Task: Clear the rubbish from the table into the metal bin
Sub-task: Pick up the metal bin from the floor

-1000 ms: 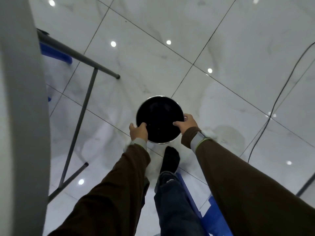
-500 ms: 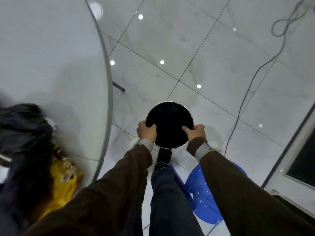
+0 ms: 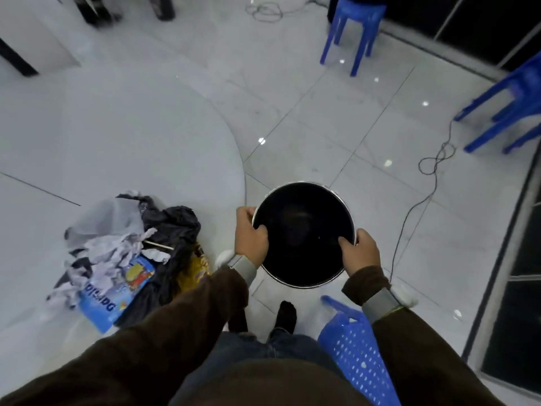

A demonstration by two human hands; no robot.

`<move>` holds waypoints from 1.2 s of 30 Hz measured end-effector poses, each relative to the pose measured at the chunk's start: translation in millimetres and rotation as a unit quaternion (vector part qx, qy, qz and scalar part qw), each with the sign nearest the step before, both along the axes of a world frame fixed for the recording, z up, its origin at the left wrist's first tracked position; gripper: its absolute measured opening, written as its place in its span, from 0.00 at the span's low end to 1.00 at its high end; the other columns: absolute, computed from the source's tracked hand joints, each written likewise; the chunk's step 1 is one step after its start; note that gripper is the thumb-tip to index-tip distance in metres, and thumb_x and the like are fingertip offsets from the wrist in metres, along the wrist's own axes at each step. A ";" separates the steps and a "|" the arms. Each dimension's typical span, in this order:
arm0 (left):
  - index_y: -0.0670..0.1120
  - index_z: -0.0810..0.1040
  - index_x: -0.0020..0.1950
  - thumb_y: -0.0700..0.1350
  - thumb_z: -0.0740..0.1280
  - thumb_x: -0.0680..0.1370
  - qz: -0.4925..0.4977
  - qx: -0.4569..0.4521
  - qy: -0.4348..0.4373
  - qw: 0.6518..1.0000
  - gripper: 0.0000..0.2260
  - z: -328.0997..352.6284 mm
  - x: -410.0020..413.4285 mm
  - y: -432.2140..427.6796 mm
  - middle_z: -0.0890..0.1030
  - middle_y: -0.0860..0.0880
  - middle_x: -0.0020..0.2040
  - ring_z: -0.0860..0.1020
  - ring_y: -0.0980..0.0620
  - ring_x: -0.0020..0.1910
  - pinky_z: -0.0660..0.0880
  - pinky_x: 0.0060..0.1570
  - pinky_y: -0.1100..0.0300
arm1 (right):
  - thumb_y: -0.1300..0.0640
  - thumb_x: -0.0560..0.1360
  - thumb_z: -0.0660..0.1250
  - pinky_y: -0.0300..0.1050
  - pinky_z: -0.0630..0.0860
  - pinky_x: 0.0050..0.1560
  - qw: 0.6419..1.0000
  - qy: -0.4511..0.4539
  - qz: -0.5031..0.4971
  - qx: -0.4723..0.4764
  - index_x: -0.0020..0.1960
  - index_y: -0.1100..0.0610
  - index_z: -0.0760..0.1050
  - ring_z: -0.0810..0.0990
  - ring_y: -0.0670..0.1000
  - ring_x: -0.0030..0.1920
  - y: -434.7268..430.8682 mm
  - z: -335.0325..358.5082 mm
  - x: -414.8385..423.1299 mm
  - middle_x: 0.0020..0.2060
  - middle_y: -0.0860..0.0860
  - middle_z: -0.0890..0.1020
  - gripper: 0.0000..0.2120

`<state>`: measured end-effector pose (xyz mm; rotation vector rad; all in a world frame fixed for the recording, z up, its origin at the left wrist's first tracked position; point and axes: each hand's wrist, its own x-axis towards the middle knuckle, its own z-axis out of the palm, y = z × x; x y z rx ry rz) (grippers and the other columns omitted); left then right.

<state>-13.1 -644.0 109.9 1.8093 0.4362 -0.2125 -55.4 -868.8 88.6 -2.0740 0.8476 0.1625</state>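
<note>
We look steeply down from head height, wide-angle, close over the metal bin (image 3: 304,230); the edges seem blurred.

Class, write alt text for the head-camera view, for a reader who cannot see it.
The person's left hand and right hand grip a round metal bin by opposite sides of its rim, beside a white table. Near the table's edge lies a rubbish pile: crumpled paper, black plastic bags and a blue packet.

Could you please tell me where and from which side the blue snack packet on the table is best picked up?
Take the blue packet by its bare near end, coming from the person's side of the table: it lies flat, and crumpled paper covers its far end. The left hand, nearer, must first release the metal bin.
</note>
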 end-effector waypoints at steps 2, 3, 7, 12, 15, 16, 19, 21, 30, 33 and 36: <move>0.45 0.70 0.58 0.26 0.58 0.74 0.036 -0.032 -0.051 0.998 0.18 40.4 1.0 18.6 0.77 0.51 0.48 0.76 0.52 0.46 0.73 0.43 0.73 | 0.56 0.77 0.67 0.51 0.75 0.43 0.998 -0.063 0.017 0.006 0.43 0.62 0.71 0.76 0.59 0.39 16.1 45.2 11.2 0.37 0.57 0.77 0.10; 0.48 0.72 0.61 0.27 0.58 0.74 0.035 -0.054 -0.054 0.996 0.22 49.5 2.5 20.6 0.79 0.52 0.52 0.78 0.53 0.50 0.75 0.48 0.71 | 0.56 0.77 0.67 0.49 0.73 0.40 0.997 -0.079 0.016 0.010 0.42 0.61 0.69 0.74 0.56 0.38 17.3 58.8 15.6 0.36 0.55 0.76 0.10; 0.58 0.82 0.60 0.27 0.58 0.73 0.064 -0.079 -0.138 0.985 0.30 106.9 1.9 62.1 0.85 0.58 0.52 0.81 0.61 0.53 0.79 0.52 0.63 | 0.56 0.77 0.68 0.42 0.68 0.35 0.982 -0.178 0.060 0.017 0.44 0.59 0.68 0.69 0.48 0.35 57.2 126.3 39.7 0.36 0.50 0.72 0.10; 0.49 0.80 0.68 0.25 0.58 0.75 0.140 -0.025 -0.230 0.963 0.29 171.1 -14.9 141.1 0.81 0.63 0.54 0.77 0.75 0.50 0.71 0.48 0.80 | 0.56 0.78 0.69 0.39 0.72 0.39 0.956 -0.248 0.126 0.091 0.51 0.58 0.72 0.75 0.47 0.40 142.2 170.2 51.8 0.42 0.49 0.77 0.08; 0.53 0.81 0.67 0.27 0.58 0.74 0.184 -0.006 -0.263 0.947 0.30 196.0 -33.0 215.6 0.83 0.62 0.57 0.79 0.69 0.56 0.74 0.57 0.74 | 0.53 0.78 0.69 0.43 0.78 0.43 0.934 -0.263 0.175 0.166 0.53 0.55 0.72 0.79 0.48 0.44 217.8 183.7 50.2 0.46 0.49 0.79 0.09; 0.54 0.81 0.67 0.27 0.58 0.74 0.198 0.001 -0.274 0.941 0.30 202.2 -39.0 237.6 0.83 0.62 0.58 0.79 0.67 0.59 0.75 0.60 0.70 | 0.52 0.78 0.69 0.46 0.81 0.44 0.925 -0.260 0.195 0.194 0.54 0.54 0.72 0.80 0.49 0.46 240.1 187.1 49.3 0.48 0.50 0.79 0.10; 0.53 0.81 0.67 0.27 0.59 0.75 0.245 0.048 -0.313 0.916 0.29 215.6 -65.9 309.4 0.83 0.59 0.60 0.78 0.67 0.60 0.75 0.62 0.68 | 0.50 0.79 0.68 0.54 0.84 0.45 0.895 -0.226 0.248 0.295 0.57 0.53 0.71 0.82 0.52 0.51 313.7 187.0 42.1 0.53 0.53 0.79 0.11; 0.53 0.81 0.66 0.26 0.59 0.74 0.279 0.059 -0.327 0.901 0.29 219.3 -80.6 343.7 0.83 0.58 0.59 0.78 0.69 0.58 0.75 0.61 0.69 | 0.49 0.80 0.65 0.54 0.84 0.46 0.881 -0.200 0.271 0.334 0.57 0.53 0.70 0.82 0.53 0.51 345.3 182.1 38.1 0.53 0.54 0.80 0.10; 0.45 0.83 0.65 0.29 0.59 0.74 0.445 0.171 -0.254 0.842 0.24 182.7 -176.8 519.5 0.85 0.46 0.59 0.81 0.48 0.61 0.76 0.65 0.51 | 0.53 0.83 0.62 0.56 0.79 0.43 0.859 -0.056 0.353 0.366 0.54 0.58 0.71 0.81 0.58 0.40 479.1 104.9 24.7 0.54 0.62 0.81 0.08; 0.46 0.84 0.63 0.30 0.59 0.75 0.481 0.189 -0.217 0.828 0.22 170.0 -203.7 548.0 0.85 0.45 0.56 0.81 0.46 0.59 0.77 0.65 0.47 | 0.60 0.82 0.63 0.55 0.79 0.44 0.868 -0.031 0.392 0.304 0.52 0.58 0.73 0.81 0.58 0.41 502.3 76.1 23.6 0.53 0.63 0.81 0.01; 0.49 0.84 0.64 0.29 0.59 0.75 0.525 0.182 -0.191 0.809 0.26 165.4 -217.6 562.9 0.85 0.50 0.54 0.81 0.50 0.55 0.78 0.61 0.55 | 0.60 0.79 0.67 0.55 0.80 0.50 0.874 -0.061 0.455 0.158 0.50 0.53 0.75 0.81 0.55 0.47 517.1 48.4 32.9 0.51 0.57 0.81 0.03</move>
